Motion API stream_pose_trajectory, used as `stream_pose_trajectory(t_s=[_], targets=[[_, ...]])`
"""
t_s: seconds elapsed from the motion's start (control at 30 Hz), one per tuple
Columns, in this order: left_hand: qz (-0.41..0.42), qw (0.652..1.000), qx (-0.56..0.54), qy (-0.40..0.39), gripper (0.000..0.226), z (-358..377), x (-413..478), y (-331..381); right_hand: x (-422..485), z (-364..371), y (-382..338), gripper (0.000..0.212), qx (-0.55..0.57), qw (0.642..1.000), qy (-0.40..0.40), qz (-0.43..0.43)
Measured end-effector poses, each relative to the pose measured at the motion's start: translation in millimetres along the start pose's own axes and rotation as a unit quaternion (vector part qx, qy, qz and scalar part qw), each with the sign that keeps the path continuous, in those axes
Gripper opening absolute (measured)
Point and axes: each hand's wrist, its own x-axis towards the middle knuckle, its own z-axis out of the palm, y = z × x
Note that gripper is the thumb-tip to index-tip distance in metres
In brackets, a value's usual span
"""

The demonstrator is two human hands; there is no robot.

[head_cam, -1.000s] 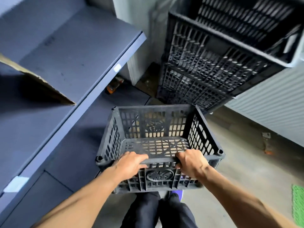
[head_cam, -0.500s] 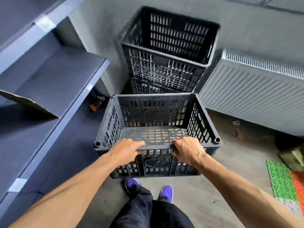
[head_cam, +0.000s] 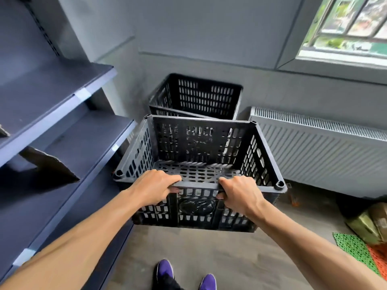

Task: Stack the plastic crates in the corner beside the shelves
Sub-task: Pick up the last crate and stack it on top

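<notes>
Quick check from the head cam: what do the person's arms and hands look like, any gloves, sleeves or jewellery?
Both forearms are bare as far as the frame shows, with no sleeves in view. The left hand and right hand wear no gloves, and no watch, bracelet or ring is visible. Lower down, dark trousers and purple shoes show.

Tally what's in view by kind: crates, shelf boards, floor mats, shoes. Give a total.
Black plastic crates: 2, the held crate gripped by the left hand and right hand, and the corner crate; any beneath it are hidden.
Shelf boards: 2
Floor mats: 2, green mat, orange mat
Purple shoes: 2
Total: 8
</notes>
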Motion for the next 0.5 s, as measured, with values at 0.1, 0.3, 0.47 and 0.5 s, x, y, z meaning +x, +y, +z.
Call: stream_pose_trajectory(t_s=[0.1, 0.3, 0.47, 0.5], targets=[[0.016, 0.999, 0.006, 0.030, 0.027, -27.2, 0.9, 1.4, -2.7, -23.9, 3.9, 0.024, -0.010, 0.999, 0.032, -0.005], [0.044, 0.995, 0.016, 0.083, 0.025, -76.8, 6.6, -10.9, 4.3, -70.6, 6.3, 0.024, -0.032, 0.996, 0.084, -0.004], [0.067, 0.990, 0.036, 0.122, 0.025, -104.1, 17.4, -36.6, 21.3, -100.8, 1.1, 0.023, -0.057, 0.992, 0.112, 0.005], [0.071, 0.988, 0.037, 0.129, 0.024, -109.1, 20.2, -43.7, 26.5, -107.2, -0.7, 0.023, -0.060, 0.991, 0.116, 0.007]])
